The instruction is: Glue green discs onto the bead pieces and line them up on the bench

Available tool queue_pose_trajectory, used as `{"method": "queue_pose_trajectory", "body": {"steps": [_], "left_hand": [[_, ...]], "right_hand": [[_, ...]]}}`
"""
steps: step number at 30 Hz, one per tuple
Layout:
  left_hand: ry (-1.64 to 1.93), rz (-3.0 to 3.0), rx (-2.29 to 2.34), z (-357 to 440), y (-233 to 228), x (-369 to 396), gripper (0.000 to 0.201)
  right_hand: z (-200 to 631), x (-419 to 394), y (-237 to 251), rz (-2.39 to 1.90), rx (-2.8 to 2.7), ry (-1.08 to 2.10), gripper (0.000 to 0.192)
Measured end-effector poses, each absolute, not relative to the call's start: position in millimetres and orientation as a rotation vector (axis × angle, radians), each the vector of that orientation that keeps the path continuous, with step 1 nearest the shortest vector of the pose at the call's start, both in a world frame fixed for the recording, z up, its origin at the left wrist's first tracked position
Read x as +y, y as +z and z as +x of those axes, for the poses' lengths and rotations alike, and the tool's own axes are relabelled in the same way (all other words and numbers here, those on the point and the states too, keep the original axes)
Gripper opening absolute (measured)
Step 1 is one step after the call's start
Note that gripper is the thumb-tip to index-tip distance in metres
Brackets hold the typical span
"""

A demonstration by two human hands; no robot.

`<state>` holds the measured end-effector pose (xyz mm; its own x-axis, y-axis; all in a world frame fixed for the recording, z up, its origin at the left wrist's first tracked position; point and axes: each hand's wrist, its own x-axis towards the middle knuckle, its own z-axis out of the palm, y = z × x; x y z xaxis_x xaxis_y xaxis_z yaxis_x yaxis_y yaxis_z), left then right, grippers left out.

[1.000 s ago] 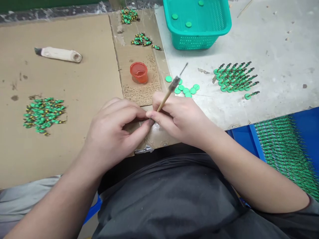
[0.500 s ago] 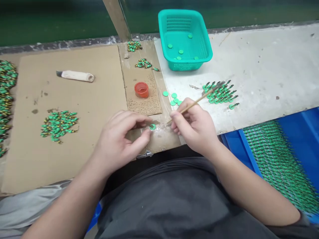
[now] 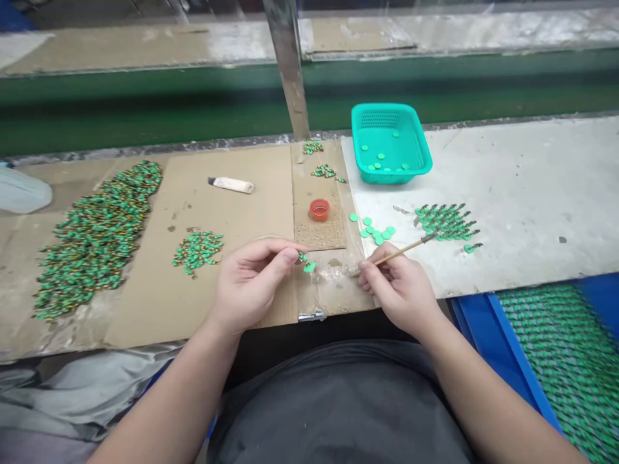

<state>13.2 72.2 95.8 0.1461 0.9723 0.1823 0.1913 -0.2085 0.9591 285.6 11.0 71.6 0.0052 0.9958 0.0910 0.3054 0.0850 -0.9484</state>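
Thumb and forefinger of my left hand (image 3: 256,280) are closed in a pinch on a small green painted figure (image 3: 302,257). A flat green disc (image 3: 309,266) is at its lower end, just above or on the table; I cannot tell which. My right hand (image 3: 403,283) grips a thin wooden-handled brush (image 3: 402,252), slanted, its dark end up to the right and its other end low by my fingers. Loose green discs (image 3: 377,234) lie beyond that hand. A small red cup (image 3: 319,209) stands on a cardboard piece (image 3: 322,241) between and beyond my hands.
A teal basket (image 3: 425,166) holds several discs. Standing figures on discs (image 3: 447,222) are grouped at right. Figure piles (image 3: 101,238) (image 3: 197,251) lie left, near a white-handled tool (image 3: 232,185). A blue tray (image 3: 522,361) of figures sits below the table's right edge.
The camera view has tilted up and swung left. My left hand now pinches the figure with the disc at its end; earlier the disc was by its fingertips. The brush stays in my right hand.
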Motion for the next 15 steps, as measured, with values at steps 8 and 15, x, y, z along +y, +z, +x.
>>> {"method": "queue_pose_trajectory", "body": {"steps": [8,15], "left_hand": [[1.189,1.478,1.102,8,131,73,0.062],[1.118,1.638,1.046,22,155,68,0.048]], "right_hand": [[282,13,68,-1.314,-1.514,0.935,0.036],[281,-7,67,-1.234,-1.539,0.809,0.038]]}}
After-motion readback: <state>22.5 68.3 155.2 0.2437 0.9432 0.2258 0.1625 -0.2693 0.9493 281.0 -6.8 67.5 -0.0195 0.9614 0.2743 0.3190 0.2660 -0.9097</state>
